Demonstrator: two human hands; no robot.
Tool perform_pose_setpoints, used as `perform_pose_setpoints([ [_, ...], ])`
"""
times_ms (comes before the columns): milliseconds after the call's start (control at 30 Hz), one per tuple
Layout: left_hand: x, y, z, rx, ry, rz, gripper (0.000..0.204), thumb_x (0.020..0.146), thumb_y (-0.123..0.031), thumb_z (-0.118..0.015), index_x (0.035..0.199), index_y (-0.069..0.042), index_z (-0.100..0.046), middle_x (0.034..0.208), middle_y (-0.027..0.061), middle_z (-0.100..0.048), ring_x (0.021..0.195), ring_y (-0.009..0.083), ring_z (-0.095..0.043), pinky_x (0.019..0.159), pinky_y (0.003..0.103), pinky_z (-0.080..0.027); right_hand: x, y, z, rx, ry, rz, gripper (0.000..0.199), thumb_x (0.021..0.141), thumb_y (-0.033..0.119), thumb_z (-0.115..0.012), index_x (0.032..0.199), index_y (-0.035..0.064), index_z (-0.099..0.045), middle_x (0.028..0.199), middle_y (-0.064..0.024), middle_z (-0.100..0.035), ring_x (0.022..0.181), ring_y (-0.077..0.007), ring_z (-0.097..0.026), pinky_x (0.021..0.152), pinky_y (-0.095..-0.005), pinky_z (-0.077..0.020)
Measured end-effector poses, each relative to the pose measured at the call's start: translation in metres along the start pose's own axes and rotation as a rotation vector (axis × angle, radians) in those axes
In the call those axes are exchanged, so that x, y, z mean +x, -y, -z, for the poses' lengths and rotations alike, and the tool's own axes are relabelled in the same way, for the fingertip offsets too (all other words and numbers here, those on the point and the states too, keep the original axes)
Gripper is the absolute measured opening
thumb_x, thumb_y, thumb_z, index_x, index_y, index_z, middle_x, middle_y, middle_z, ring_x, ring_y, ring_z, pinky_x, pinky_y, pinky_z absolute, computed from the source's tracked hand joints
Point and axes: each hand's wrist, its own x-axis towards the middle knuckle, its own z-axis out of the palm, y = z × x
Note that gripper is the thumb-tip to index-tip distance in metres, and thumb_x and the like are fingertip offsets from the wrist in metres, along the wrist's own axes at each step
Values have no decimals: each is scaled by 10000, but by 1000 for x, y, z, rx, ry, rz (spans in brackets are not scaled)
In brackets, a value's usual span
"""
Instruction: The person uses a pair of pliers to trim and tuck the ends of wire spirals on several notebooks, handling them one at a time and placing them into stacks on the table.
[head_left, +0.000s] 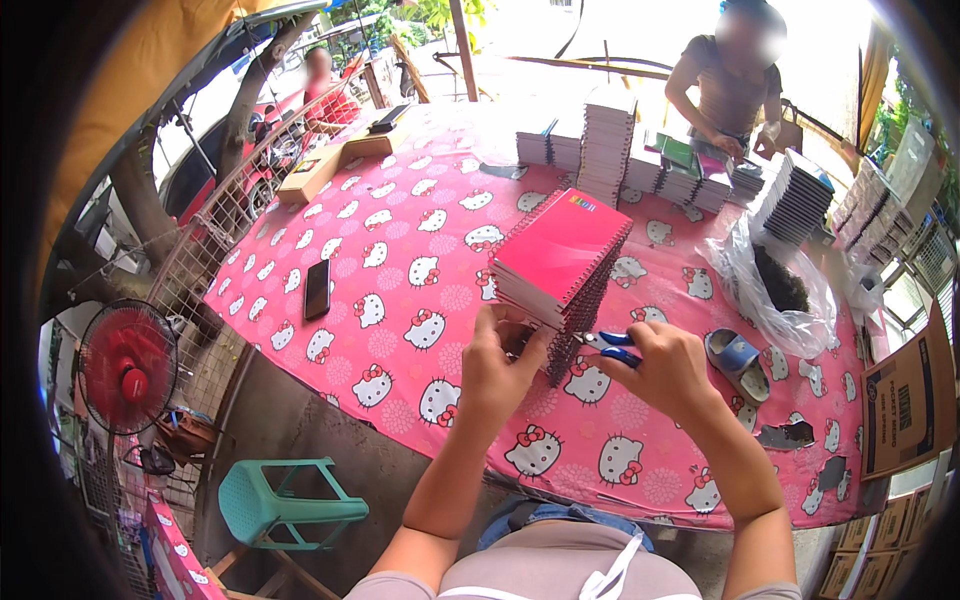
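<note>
A tall stack of spiral notebooks with a bright pink cover on top point(570, 240) stands in front of me on the table, its coil bindings facing right. My left hand point(505, 360) is closed on a notebook at the stack's near corner, thumb close to the coil; some of its fingers are hidden. From the right, my right hand point(668, 362) grips a pair of pliers by its blue handles point(622, 352). The metal jaws of the pliers are at the coil edge, beside my left thumb. Whether they bite on the wire is too small to tell.
A pink patterned cloth point(440, 270) covers the table. On it lie a phone point(317, 290), a blue slipper point(737, 362), a plastic bag point(775, 285), cardboard trays point(312, 172) and more notebook stacks point(605, 150). A person point(725, 90) works across the table. A green stool point(290, 500) stands left.
</note>
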Motion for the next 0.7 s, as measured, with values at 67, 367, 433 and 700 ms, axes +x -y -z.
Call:
perform_pose_setpoints([
  [67, -3, -12, -2, -15, 37, 99, 372, 818, -96, -730, 1061, -10, -461, 879, 108, -652, 753, 114, -620, 605, 246, -497, 2, -8, -2, -96, -289, 199, 533, 705, 530, -734, 760, 18, -597, 747, -128, -634, 625, -278, -632, 575, -370, -496],
  [367, 0, 8, -1, -45, 49, 62, 383, 816, -162, -733, 1070, -25, -482, 882, 114, -671, 791, 160, -649, 717, 296, -512, -5, -6, -10, 17, 5, 30, 508, 729, 508, -724, 777, 12, -626, 718, -117, -632, 587, -279, -626, 542, -367, -498],
  [433, 0, 2, -2, -30, 59, 110, 397, 808, -165, -740, 1076, -29, -480, 879, 112, -670, 803, 163, -651, 725, 305, -514, -4, -10, -10, -44, -166, 136, 500, 729, 506, -727, 751, 16, -630, 697, -111, -628, 587, -281, -628, 539, -373, -499],
  [700, 2, 24, -1, 25, 91, -84, 340, 807, -83, -730, 1060, -27, -510, 894, 53, -640, 766, 107, -613, 645, 253, -509, 0, -7, -30, 4, 6, 21, 485, 707, 517, -736, 680, 49, -611, 656, -117, -623, 585, -302, -624, 543, -402, -487],
])
